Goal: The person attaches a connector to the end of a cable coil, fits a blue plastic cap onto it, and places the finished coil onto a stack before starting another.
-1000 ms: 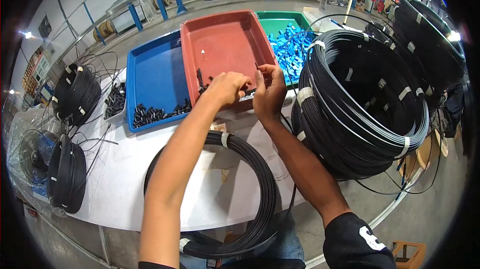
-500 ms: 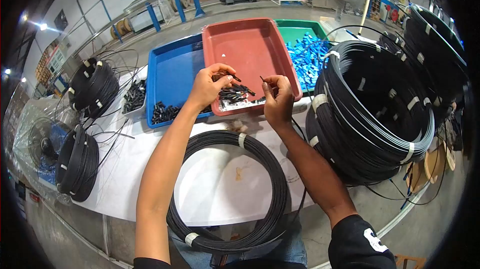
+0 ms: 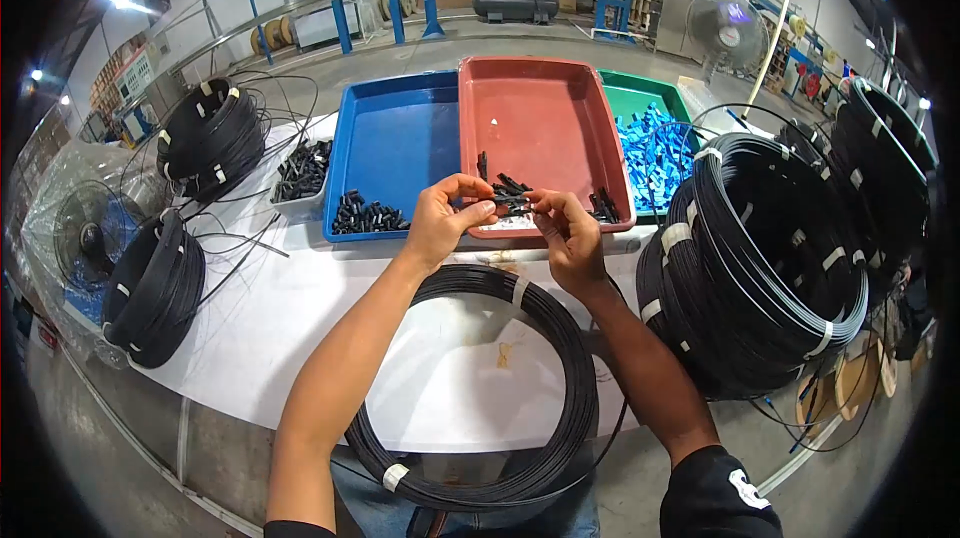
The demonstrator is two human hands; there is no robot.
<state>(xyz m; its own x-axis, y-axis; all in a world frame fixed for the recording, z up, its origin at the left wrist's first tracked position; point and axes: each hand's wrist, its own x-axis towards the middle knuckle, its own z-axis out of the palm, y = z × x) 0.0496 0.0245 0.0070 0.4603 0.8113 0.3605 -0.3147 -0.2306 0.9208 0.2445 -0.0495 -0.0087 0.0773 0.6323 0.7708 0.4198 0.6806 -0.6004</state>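
Observation:
My left hand [image 3: 450, 218] is closed in a pinch on a small black connector piece [image 3: 508, 200]. Facing it, my right hand [image 3: 568, 233] grips the end of a thin black cable [image 3: 626, 400], whose length runs down past my right forearm. The two sets of fingertips nearly meet above the near edge of a red tray [image 3: 530, 88]; whether cable and piece are joined is too small to tell. Behind the fingers lie more black pieces [image 3: 604, 206] in that tray. Below my hands rests a taped coil of black cable [image 3: 575, 368], at the table's front edge.
A blue tray [image 3: 400, 138] with black parts [image 3: 365, 215] stands left of the red one. On the right, a green tray [image 3: 640, 93] holds blue parts [image 3: 655, 153]. Large cable coils [image 3: 700, 308] rise at right, smaller coils [image 3: 155, 288] at left, beside a white box [image 3: 298, 208].
My hands have come together, bringing the cable end up to the black piece. The view has shifted, so the trays and table appear further right and lower.

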